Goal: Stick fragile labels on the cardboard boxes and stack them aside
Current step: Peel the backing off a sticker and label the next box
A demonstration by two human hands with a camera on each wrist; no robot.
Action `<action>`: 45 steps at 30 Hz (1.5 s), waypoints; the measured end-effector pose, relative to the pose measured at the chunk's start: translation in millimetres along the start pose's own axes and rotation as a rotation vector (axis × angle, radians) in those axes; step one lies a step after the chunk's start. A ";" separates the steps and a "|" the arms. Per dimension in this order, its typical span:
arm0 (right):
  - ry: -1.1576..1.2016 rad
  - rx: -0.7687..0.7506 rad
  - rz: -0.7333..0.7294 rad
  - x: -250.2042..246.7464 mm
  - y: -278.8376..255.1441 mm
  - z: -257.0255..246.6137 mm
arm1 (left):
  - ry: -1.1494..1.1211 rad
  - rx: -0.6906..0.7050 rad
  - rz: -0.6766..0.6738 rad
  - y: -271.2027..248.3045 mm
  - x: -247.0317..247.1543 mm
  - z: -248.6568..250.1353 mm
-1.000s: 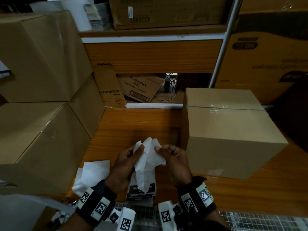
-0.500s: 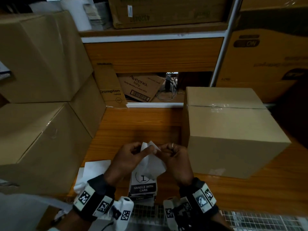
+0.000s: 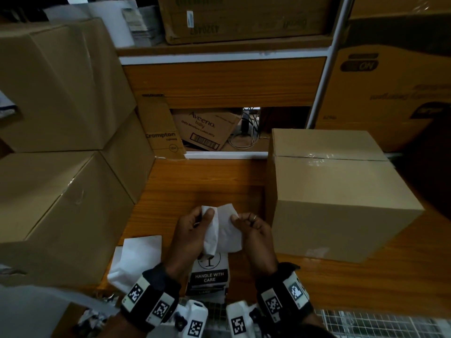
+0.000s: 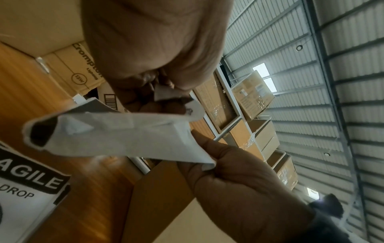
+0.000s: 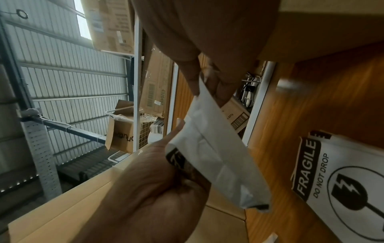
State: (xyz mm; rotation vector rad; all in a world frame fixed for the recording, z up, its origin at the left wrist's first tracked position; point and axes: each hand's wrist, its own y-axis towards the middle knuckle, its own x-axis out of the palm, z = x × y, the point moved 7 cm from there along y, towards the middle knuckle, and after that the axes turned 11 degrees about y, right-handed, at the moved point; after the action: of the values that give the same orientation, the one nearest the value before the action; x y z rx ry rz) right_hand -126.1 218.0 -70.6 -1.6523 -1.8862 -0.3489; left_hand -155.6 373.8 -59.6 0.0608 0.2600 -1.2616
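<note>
At the lower centre of the head view, the top label of the label stack [image 3: 209, 276] on the wooden table [image 3: 195, 186] reads "HANDLE WITH CARE" under a circle sign. In the right wrist view, lower right, the same label shows "FRAGILE", "DO NOT DROP" and a cracked-glass sign. Left of centre, a flat carton [image 3: 162, 135] reads "Crompton", with a small circled mark too small to read. Beside it, a tilted carton [image 3: 205, 129] reads "Aveeno baby" above a barcode. The box on the top shelf [image 3: 244, 18] bears upside-down digits, unclear.
</note>
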 end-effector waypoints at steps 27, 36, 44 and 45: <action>0.222 0.172 -0.005 -2.9 3.4 18.6 | -0.087 -0.047 0.088 1.6 -32.1 -13.7; -0.106 0.067 -0.135 11.5 0.4 32.0 | -0.140 -0.023 0.024 0.0 -36.8 -19.8; -0.038 0.120 -0.139 17.1 -3.6 53.2 | -0.248 -0.073 0.012 -9.3 -30.7 -40.8; -0.045 0.112 -0.112 14.7 -3.4 57.8 | -0.267 -0.107 0.019 -6.9 -32.4 -47.6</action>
State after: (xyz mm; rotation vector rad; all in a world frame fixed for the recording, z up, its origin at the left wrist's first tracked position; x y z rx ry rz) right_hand -145.3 261.7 -106.7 -1.4964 -1.9997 -0.2479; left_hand -178.8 410.8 -97.7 -0.1959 0.0954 -1.2200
